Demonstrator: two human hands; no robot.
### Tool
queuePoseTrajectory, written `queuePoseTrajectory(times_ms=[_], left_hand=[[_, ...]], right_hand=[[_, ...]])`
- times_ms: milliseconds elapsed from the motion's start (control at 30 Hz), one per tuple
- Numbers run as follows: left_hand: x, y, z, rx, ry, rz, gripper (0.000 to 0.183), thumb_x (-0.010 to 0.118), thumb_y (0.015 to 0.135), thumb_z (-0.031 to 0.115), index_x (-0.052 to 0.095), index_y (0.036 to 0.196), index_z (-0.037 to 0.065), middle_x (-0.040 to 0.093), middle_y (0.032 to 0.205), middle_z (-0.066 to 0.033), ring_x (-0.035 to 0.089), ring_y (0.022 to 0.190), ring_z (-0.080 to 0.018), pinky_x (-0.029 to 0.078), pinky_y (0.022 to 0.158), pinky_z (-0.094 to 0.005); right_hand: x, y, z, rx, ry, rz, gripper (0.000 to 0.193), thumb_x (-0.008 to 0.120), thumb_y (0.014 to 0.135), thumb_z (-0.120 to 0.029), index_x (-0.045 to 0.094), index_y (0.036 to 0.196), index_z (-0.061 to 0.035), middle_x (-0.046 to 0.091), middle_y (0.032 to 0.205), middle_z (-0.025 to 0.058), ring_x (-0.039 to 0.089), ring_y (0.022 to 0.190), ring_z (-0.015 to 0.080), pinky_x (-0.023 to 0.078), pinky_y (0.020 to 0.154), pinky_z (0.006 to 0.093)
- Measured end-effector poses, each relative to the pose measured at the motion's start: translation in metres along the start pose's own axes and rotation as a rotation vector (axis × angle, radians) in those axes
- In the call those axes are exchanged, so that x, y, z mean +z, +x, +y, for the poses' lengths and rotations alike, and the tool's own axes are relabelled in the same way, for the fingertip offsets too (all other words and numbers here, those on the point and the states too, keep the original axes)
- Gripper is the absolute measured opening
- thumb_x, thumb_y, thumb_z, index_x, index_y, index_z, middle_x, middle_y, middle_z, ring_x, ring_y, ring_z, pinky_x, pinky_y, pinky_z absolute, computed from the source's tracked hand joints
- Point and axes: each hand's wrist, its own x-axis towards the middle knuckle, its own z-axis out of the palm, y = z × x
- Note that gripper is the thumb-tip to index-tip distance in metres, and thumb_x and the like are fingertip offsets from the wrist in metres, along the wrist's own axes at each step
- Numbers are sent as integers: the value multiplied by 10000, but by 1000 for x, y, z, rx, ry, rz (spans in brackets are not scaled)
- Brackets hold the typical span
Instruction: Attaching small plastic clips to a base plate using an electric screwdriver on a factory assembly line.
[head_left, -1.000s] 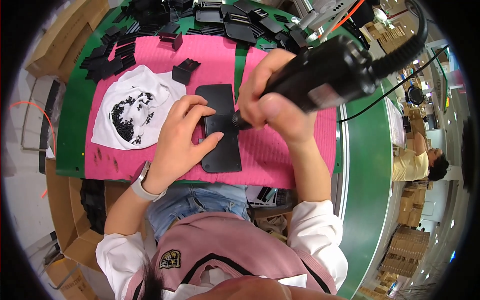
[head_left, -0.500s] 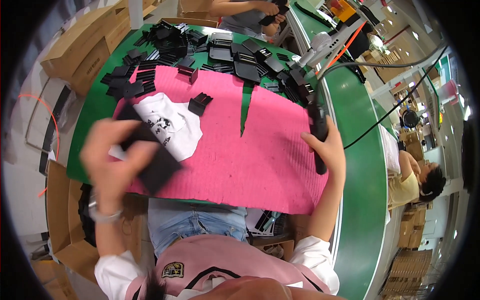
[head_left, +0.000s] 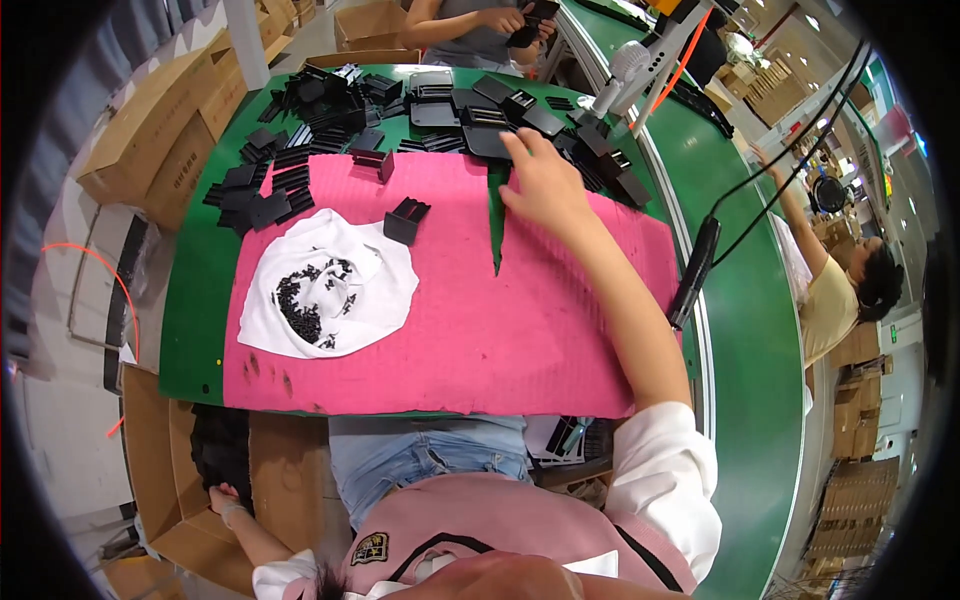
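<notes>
My right hand [head_left: 548,185] reaches over the far part of the pink corrugated sheet [head_left: 480,340]. Its fingers are apart, their tips at the edge of a flat black plastic plate [head_left: 485,141]. Down at the left, my left hand [head_left: 226,497] is inside an open cardboard box [head_left: 155,440], against black pieces [head_left: 220,445]; its fingers are too hidden to read. Small black screws [head_left: 297,305] lie on a white cloth [head_left: 375,325]. Near the cloth stand two black slotted parts [head_left: 404,219]. A black electric screwdriver [head_left: 697,275] hangs from its cable at the sheet's right edge.
Black plastic parts [head_left: 320,100] are heaped along the far side of the green table [head_left: 185,330]. A small white fan [head_left: 628,62] stands at the back right. Another person's hands [head_left: 520,20] hold a black part across the table. Cardboard boxes [head_left: 150,150] stand at left.
My left hand has gone from above the cloth down into the box, and the black piece it held is off the sheet. My right hand has let go of the screwdriver and moved to the far parts.
</notes>
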Motion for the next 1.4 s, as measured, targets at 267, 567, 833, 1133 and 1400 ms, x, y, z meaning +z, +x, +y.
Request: queuePoseTrajectory(times_ms=[267,567,833,1133,1400], left_hand=[[99,-146,113,228,-145,-219,160,560,898,204,628,946,67,607,817,-10,566,747,-105,461,704,-228],[331,-524,160,216,65,-1442,347,490,964,225,425,1238,22,588,1030,-88,599,886,-139,529,743,-303],[399,-573,119,-49,103,-1520,230,512,928,100,506,1148,32,596,1041,-36,576,934,-106,462,806,-260],[423,-568,109,-30,149,-1806,327,600,905,133,528,1202,18,592,1113,-28,542,989,-85,435,847,-225],[412,-548,101,-278,208,-1703,326,504,971,288,532,1174,34,609,991,1,556,883,-58,455,761,-214]], right_hand=[[35,20,9,-10,-207,101,426,588,813,-105,486,1226,-79,543,1191,143,652,753,308,532,608,392],[-42,-53,-83,-465,21,489,332,575,723,-64,630,1049,-33,640,1102,168,662,778,241,512,548,299],[-72,-66,-76,-633,511,35,408,713,708,-313,651,1029,-70,620,1060,123,640,739,222,500,542,287],[49,32,32,248,-148,112,355,678,773,-353,654,916,-28,617,886,140,606,889,310,522,699,400],[27,19,36,206,-2,207,219,725,717,-227,679,851,-59,593,809,97,627,757,264,504,642,384]])
